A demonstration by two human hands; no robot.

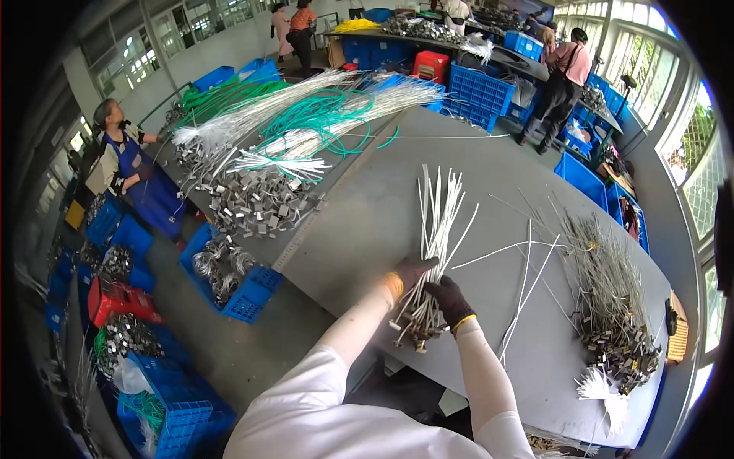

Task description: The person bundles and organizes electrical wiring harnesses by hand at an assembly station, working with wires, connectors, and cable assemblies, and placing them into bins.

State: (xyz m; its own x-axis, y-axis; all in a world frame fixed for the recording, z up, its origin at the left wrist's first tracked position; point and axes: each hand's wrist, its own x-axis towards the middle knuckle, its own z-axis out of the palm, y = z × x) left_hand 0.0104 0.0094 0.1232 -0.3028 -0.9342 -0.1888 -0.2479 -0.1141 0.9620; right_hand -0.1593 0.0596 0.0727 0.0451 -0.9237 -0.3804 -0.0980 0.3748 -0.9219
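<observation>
A bundle of white cables (434, 229) lies over the near middle of the grey table, its loose ends fanned away from me. Small brownish connectors (417, 329) cluster at its near end, by the table's edge. My left hand (415, 271), in a dark glove with an orange cuff, is closed round the bundle from the left. Just nearer and to the right, my right hand (451, 300), in a dark glove with a yellow cuff, grips the same bundle; its fingertips are partly hidden. Some loose white cables (524, 283) lie right of my right hand.
A large heap of thin cables with dark connectors (612, 306) covers the table's right side. At the far left lie long white cables, green cables (313, 118) and a pile of metal connectors (260, 199). A blue crate (248, 294) stands left of the table. A person in a blue apron (149, 191) stands further left.
</observation>
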